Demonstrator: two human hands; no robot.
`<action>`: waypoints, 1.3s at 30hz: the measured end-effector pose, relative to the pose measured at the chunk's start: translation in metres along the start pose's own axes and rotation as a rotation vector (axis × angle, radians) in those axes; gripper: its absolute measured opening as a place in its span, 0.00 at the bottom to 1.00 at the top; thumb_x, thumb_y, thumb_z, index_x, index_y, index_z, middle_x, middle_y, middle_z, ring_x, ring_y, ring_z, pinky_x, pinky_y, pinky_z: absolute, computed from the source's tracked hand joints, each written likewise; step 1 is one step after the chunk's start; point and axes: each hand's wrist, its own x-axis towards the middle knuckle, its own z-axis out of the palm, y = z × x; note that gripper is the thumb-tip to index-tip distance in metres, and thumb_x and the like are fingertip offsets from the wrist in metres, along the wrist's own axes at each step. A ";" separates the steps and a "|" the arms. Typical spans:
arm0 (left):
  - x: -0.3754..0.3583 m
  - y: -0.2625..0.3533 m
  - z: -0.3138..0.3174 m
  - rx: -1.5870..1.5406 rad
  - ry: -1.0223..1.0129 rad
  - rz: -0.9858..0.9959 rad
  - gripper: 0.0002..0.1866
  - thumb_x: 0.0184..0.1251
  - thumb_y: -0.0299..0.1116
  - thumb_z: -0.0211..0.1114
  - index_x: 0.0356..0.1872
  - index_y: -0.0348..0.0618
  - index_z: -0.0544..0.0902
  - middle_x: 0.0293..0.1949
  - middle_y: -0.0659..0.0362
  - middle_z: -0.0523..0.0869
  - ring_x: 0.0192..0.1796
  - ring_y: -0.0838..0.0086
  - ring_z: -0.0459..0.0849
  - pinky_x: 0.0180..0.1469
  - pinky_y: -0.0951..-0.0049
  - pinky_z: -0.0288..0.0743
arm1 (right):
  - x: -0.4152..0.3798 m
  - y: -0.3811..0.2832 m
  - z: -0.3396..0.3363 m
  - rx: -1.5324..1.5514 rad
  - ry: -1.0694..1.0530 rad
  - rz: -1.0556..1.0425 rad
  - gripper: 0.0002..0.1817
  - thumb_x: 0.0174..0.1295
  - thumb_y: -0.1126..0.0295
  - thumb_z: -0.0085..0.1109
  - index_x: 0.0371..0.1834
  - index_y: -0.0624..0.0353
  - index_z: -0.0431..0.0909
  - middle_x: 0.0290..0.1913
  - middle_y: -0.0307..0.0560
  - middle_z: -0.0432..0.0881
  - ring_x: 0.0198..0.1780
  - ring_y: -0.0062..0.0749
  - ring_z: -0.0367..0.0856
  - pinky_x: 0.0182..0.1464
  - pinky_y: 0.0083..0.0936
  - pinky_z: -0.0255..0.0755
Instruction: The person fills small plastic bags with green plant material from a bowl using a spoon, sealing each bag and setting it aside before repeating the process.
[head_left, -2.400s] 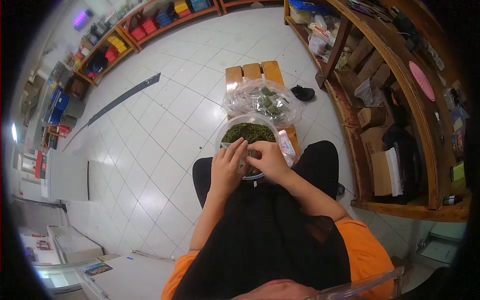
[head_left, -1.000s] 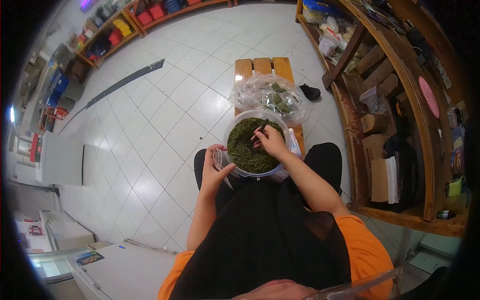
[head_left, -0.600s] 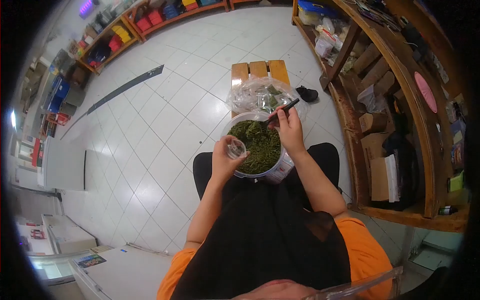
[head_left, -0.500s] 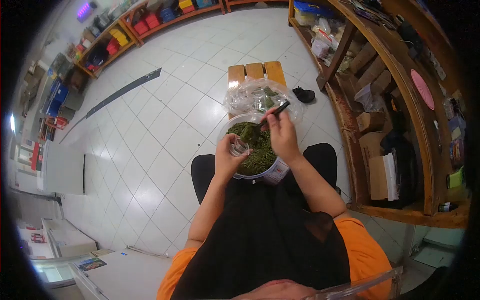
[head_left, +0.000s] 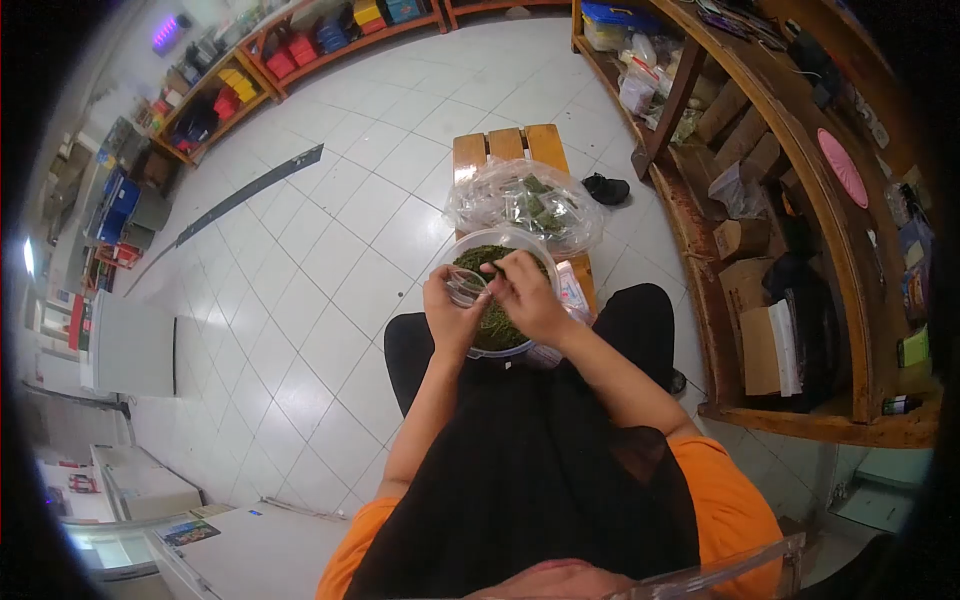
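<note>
A round clear tub point(head_left: 548, 262) full of green, dried leafy bits point(head_left: 500, 330) stands at the near end of a wooden bench. Over its left side my left hand point(head_left: 452, 305) is closed on a small clear plastic bag point(head_left: 466, 284), held open at the top. My right hand point(head_left: 525, 293) is at the bag's right edge, fingers pinched together; what they hold is too small to make out. Just beyond the tub lies a large clear bag point(head_left: 480, 200) with small green-filled packets point(head_left: 537, 200) inside.
The slatted wooden bench point(head_left: 505, 145) reaches away between my knees. A black shoe point(head_left: 606, 189) lies right of it. Wooden shelving point(head_left: 715, 340) with boxes and bags runs along the right. White cabinets point(head_left: 135, 345) stand at the left, and a dark strip point(head_left: 250, 190) lies on the floor.
My right hand has moved down and left to the small bag. The dark-handled tool it held upright no longer shows. The view has shifted slightly.
</note>
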 end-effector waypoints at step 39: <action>0.010 0.032 -0.070 0.172 -0.196 0.420 0.02 0.57 0.23 0.66 0.30 0.42 0.82 0.27 0.59 0.83 0.32 0.61 0.73 0.37 0.65 0.67 | 0.014 0.002 0.013 -0.158 -0.263 0.024 0.18 0.61 0.58 0.64 0.30 0.66 0.78 0.31 0.59 0.80 0.35 0.55 0.79 0.36 0.41 0.70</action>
